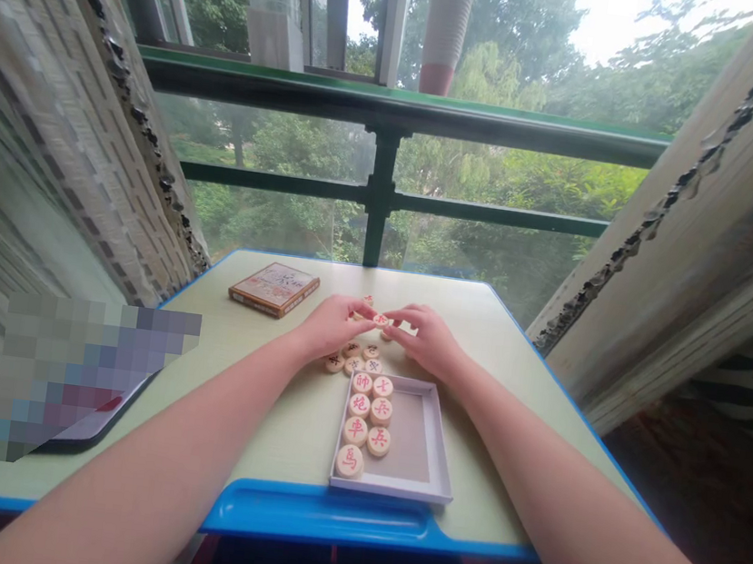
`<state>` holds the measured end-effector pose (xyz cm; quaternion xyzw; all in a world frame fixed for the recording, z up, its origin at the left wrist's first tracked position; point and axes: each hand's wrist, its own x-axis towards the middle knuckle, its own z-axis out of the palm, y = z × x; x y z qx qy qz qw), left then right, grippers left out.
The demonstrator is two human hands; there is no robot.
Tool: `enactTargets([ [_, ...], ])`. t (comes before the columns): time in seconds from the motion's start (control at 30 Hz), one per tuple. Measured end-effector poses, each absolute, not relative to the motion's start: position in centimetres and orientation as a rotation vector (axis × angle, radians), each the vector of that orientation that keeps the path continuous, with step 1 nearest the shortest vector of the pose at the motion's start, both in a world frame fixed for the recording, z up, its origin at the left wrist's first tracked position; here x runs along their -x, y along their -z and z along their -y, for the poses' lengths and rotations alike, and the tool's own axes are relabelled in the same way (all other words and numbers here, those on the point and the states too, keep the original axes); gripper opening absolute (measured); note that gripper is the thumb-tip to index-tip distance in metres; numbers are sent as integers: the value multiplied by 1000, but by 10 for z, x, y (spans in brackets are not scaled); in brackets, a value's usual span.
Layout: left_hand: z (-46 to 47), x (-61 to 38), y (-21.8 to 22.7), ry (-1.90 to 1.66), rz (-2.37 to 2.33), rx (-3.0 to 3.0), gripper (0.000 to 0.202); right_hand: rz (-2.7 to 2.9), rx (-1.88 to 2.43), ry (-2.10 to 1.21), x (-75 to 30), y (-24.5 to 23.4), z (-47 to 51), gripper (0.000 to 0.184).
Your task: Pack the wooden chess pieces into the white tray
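Observation:
My left hand [334,324] and my right hand [425,338] meet over a small heap of round wooden chess pieces [354,358] on the pale table [250,413]. Both hands have their fingers curled, and one piece [381,320] is pinched between their fingertips. Just in front of the heap lies a shallow white box tray [424,453]. Several pieces with red characters [367,413] lie in two short columns along the tray's left side.
A brown game box lid [274,288] lies at the back left of the table. A dark flat device [91,425], partly blurred, rests near the left edge. A green railing [380,191] and window stand behind the table; woven blinds flank both sides.

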<state>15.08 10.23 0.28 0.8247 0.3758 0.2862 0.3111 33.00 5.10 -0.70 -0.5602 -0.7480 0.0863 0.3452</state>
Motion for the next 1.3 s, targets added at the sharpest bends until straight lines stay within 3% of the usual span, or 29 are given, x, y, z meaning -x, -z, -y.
enactTargets([
  [0.6,-93,-147,-7,-849,-989,-2415,25,1857,1466,-199,-325,-6,-35,17],
  [1.3,-73,-132,-34,-730,-792,-2370,33,1818,1480,-345,-317,-35,-7,34],
])
